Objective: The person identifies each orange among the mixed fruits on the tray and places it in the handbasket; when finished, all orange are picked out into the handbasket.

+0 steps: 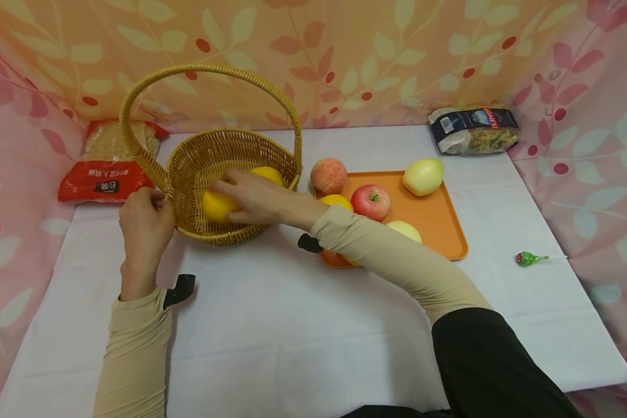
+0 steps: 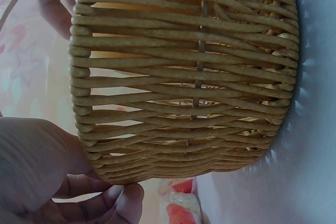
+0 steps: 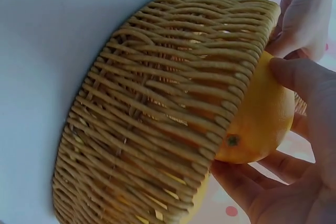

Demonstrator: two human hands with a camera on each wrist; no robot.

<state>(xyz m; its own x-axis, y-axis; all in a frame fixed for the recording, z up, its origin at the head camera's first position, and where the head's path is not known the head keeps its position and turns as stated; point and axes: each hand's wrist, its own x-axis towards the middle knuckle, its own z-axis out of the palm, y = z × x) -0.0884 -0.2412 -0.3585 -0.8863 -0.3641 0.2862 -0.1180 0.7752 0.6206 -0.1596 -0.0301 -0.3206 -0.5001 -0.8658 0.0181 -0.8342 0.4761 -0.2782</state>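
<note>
One orange-yellow fruit (image 3: 262,119) is showing a dark calyx, the right hand (image 1: 258,196) grasping it, the left hand (image 1: 146,223) pinching the wicker basket (image 1: 230,142).

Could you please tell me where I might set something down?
Bare: tablecloth between the left sleeve and right sleeve, and between the orange tray and lollipop. Crowded: the basket, where the right hand holds yellow fruit and the left hand grips the rim.

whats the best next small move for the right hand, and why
Probably lower the held yellow fruit further into the basket: the right hand holds it partly above the rim, another yellow fruit lies inside, and the left hand grips the basket's edge.
</note>
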